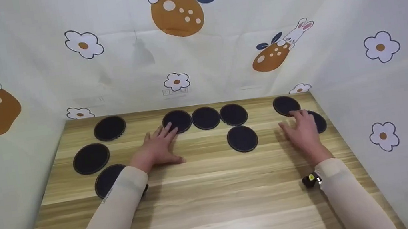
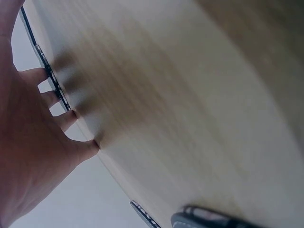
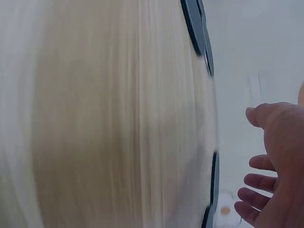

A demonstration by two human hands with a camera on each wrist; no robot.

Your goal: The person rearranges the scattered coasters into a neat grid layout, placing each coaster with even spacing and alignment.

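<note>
Black round coasters with stitched rims lie flat on a wooden table. My left hand (image 1: pixel 158 148) spreads its fingers, with fingertips at the near edge of the leftmost coaster (image 1: pixel 178 118) in a row of three. Beside that one are a middle coaster (image 1: pixel 206 118) and a right coaster (image 1: pixel 233 114), with another coaster (image 1: pixel 242 139) just below. My right hand (image 1: pixel 303 132) hovers with nothing in its grasp. It partly covers a coaster (image 1: pixel 319 121) at the right edge, and its fingertips overlap the coaster (image 1: pixel 286 105) behind. The right wrist view shows its fingers (image 3: pixel 261 182) loosely extended.
On the table's left side lie a back coaster (image 1: pixel 110 128), a middle one (image 1: pixel 91 158) and a front one (image 1: pixel 107 181) partly under my left sleeve (image 1: pixel 114 216). White printed curtains (image 1: pixel 211 56) enclose the wooden table (image 1: pixel 217 201) at the back and both sides.
</note>
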